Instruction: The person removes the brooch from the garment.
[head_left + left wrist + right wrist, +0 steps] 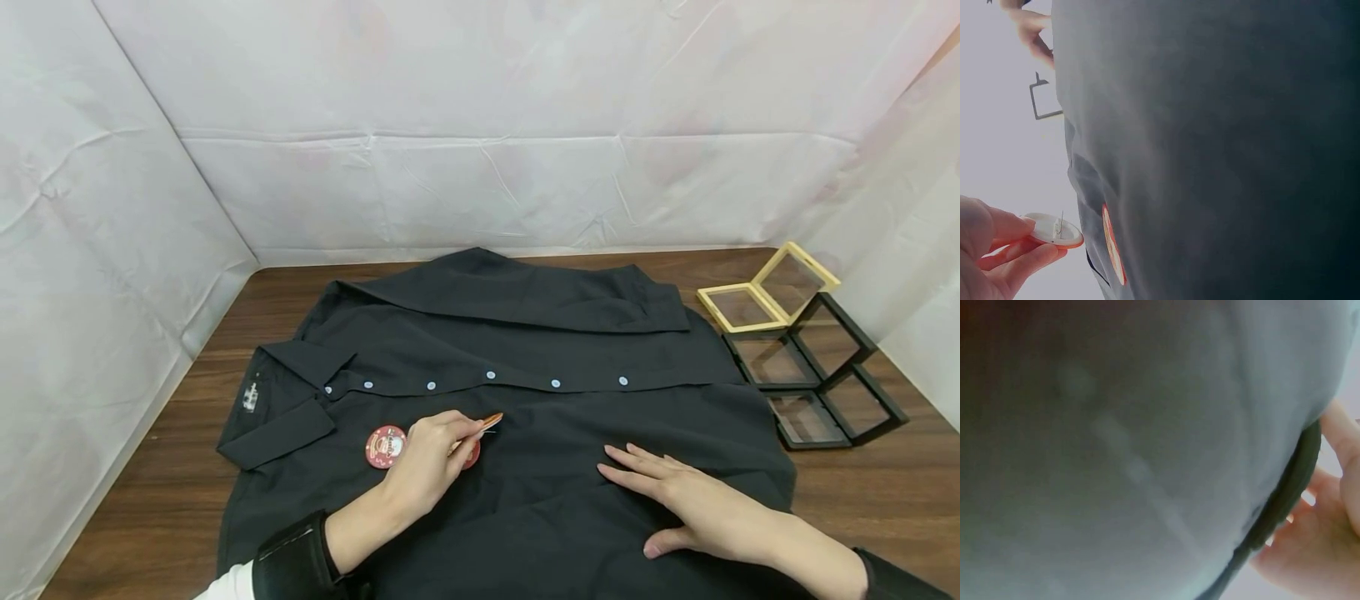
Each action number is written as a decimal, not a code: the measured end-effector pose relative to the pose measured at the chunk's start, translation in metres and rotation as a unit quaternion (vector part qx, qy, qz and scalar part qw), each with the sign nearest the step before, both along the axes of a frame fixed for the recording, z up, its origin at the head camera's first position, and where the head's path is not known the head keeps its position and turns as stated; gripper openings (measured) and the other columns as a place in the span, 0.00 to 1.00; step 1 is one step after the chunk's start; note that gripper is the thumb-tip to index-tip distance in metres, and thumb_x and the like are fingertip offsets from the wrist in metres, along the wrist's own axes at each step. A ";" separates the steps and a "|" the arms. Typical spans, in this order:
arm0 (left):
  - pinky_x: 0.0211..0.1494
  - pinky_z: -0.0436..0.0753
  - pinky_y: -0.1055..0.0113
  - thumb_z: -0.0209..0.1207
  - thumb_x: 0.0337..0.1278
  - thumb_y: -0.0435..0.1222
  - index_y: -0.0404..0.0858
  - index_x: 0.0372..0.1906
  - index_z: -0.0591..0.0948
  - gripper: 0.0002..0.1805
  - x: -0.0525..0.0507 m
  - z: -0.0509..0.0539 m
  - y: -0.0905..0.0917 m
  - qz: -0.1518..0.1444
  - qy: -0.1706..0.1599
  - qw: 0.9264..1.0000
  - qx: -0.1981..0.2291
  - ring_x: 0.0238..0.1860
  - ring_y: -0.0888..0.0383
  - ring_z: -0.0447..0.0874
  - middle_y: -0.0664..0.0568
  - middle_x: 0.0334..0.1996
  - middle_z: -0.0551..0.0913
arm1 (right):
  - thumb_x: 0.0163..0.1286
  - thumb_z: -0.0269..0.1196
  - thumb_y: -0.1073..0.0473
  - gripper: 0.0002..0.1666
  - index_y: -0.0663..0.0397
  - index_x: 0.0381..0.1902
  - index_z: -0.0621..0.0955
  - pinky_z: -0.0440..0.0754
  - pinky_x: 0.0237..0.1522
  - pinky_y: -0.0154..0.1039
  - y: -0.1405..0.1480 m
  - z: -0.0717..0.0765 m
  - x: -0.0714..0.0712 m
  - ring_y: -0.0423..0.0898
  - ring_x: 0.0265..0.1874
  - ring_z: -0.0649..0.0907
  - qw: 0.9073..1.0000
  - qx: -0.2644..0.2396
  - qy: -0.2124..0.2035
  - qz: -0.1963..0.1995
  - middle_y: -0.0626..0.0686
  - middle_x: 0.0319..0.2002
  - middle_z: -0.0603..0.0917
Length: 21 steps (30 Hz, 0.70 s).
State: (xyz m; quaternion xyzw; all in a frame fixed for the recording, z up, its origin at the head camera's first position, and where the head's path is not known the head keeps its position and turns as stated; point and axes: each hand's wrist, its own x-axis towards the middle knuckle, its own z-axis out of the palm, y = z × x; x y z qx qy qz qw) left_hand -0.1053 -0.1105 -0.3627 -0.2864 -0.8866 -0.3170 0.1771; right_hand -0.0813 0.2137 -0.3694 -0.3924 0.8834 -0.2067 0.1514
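Observation:
A dark button-up shirt (pixel 555 450) lies spread out, its collar to the left and a row of pale buttons across it. My left hand (pixel 431 454) pinches a round pin badge (pixel 1054 230) by its rim, just above the fabric. The badge's white back faces up in the left wrist view, with its thin pin (pixel 1062 224) sticking out from the back. One red round badge (pixel 386 447) lies on the shirt beside this hand; another red badge (pixel 472 454) is partly hidden behind the fingers. With fingers spread, my right hand (pixel 686 508) rests on the shirt's lower part.
To the right, hinged black frames (pixel 813 387) with clear panes stand opened on the wooden table (pixel 172 475). A yellow frame (pixel 738 308) of the same kind sits behind them. White sheeting (pixel 487 192) hangs along the back and sides.

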 end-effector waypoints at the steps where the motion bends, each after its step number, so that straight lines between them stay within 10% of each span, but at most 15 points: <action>1: 0.25 0.74 0.79 0.65 0.40 0.27 0.35 0.30 0.84 0.07 0.000 0.000 -0.001 0.002 -0.002 1.000 0.002 0.22 0.67 0.74 0.56 0.24 0.80 | 0.50 0.56 0.33 0.48 0.44 0.66 0.58 0.66 0.47 0.60 0.001 0.000 0.000 0.57 0.61 0.61 1.000 -0.001 0.001 0.003 0.52 0.66 0.57; 21: 0.30 0.78 0.76 0.70 0.30 0.24 0.33 0.30 0.84 0.13 0.001 0.008 -0.013 0.057 0.015 0.994 0.093 0.24 0.68 0.77 0.54 0.23 0.82 | 0.50 0.55 0.31 0.45 0.48 0.62 0.66 0.74 0.45 0.44 0.013 0.025 -0.007 0.53 0.55 0.70 0.998 0.066 -0.023 -0.011 0.54 0.60 0.67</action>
